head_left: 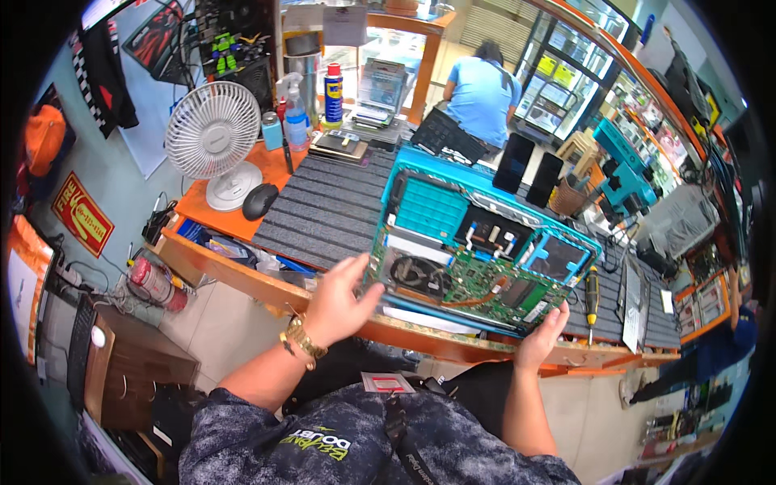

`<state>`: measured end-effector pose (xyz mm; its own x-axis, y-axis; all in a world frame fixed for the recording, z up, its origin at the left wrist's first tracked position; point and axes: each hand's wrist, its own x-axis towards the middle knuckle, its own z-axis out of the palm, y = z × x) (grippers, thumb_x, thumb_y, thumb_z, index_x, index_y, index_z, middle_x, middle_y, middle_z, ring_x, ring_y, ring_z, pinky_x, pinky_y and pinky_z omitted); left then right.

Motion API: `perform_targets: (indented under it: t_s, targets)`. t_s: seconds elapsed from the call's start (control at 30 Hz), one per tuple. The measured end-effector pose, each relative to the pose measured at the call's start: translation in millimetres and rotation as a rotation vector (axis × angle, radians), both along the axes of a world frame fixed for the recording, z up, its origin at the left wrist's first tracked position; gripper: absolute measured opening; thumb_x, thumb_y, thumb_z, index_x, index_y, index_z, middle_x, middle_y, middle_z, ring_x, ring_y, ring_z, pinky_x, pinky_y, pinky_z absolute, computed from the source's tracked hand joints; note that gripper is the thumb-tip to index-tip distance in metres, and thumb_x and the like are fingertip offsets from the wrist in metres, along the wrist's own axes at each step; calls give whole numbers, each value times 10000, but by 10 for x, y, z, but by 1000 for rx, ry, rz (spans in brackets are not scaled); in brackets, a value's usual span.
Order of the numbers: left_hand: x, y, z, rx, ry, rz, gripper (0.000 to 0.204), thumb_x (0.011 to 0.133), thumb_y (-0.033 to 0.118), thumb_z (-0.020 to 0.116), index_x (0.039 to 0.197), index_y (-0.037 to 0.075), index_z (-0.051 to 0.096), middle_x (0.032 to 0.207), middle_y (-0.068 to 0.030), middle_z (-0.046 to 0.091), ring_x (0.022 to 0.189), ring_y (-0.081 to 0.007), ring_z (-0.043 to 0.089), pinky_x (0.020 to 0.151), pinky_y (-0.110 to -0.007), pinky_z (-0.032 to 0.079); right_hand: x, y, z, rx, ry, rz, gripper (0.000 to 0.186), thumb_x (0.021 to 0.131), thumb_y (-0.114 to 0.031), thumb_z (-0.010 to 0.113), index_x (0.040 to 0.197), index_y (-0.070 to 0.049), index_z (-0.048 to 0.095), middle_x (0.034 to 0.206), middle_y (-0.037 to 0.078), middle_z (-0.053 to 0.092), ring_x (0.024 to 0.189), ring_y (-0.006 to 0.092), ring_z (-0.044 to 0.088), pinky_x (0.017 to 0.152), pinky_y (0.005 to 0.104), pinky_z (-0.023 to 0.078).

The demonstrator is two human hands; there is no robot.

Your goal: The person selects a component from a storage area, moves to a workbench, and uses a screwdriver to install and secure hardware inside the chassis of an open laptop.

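An opened laptop base with a teal shell tilts up over the front edge of the bench. Its green circuit board, round black cooling fan and copper heat pipe lie exposed. At its left edge my left hand grips the near corner, thumb toward the board. My right hand holds the near right corner, with its fingertips partly hidden at the edge. To the right of the laptop base, a yellow-and-black screwdriver rests on the ribbed grey mat.
A white desk fan and black mouse stand at the left. Behind are a spray bottle, a blue-and-yellow can, two phones and a loose keyboard panel. A person sits across the bench; another stands far right.
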<state>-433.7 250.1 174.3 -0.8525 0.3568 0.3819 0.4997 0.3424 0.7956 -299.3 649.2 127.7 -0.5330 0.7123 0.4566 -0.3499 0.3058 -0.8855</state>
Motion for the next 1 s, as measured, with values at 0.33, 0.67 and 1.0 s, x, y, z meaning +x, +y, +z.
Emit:
perform_targets:
  t_s: [0.33, 0.67, 1.0]
  targets:
    - [649, 381, -434, -74, 327, 78, 824, 909, 250, 963, 1524, -122, 561, 1109, -213, 698, 1027, -426, 654, 950, -522, 505, -317, 741, 75, 139, -86, 59, 534, 1256, -342, 459, 1613, 54, 479, 1498, 137, 600, 1361, 217, 552, 1215, 372, 414]
    - [583, 453, -704, -151, 422, 224, 899, 866, 223, 1006, 1541, -149, 545, 1293, -291, 691, 1163, -497, 654, 1026, -568, 523, -699, 577, 547, 158, -246, 175, 480, 1224, -294, 551, 1574, 25, 470, 1416, 175, 653, 1331, 245, 610, 1177, 391, 468]
    - [532, 581, -702, -134, 327, 293, 894, 888, 154, 990, 1596, -122, 519, 1367, -254, 680, 1209, -407, 666, 1058, -494, 537, -663, 890, 858, 295, -428, 317, 635, 1176, -453, 642, 1544, 41, 487, 1407, 332, 705, 1307, 460, 709, 1159, 519, 520]
